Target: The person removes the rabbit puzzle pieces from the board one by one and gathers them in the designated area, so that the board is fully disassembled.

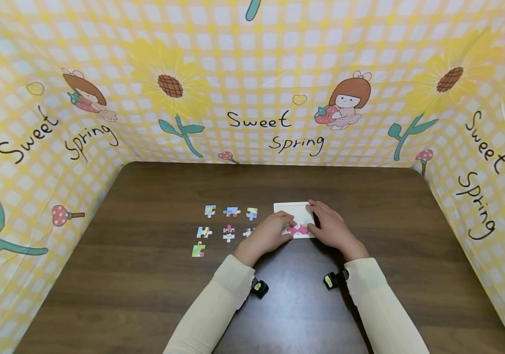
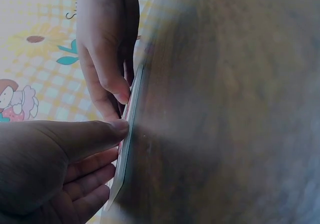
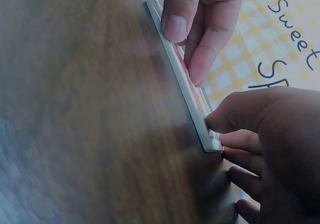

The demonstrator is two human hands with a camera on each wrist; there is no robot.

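Observation:
A white puzzle tray [image 1: 284, 206] lies on the table, with pink puzzle pieces [image 1: 298, 229] along its near side. My left hand [image 1: 271, 231] is over the tray's left part. In the left wrist view its thumb [image 2: 117, 128] presses at the near rim, with the other fingers beyond it over the tray. At the right end my right hand [image 1: 333, 226] holds the tray. Its thumb [image 3: 220, 119] rests at the near corner in the right wrist view, the other fingers outside the edge. My left fingers partly hide the pieces.
Left of the tray, several loose puzzle pieces [image 1: 228, 233] lie in rows on the brown table [image 1: 146, 295]. One, a green piece [image 1: 198, 250], sits nearest the front. A checked yellow cloth [image 1: 252, 73] hangs behind the table and at both sides.

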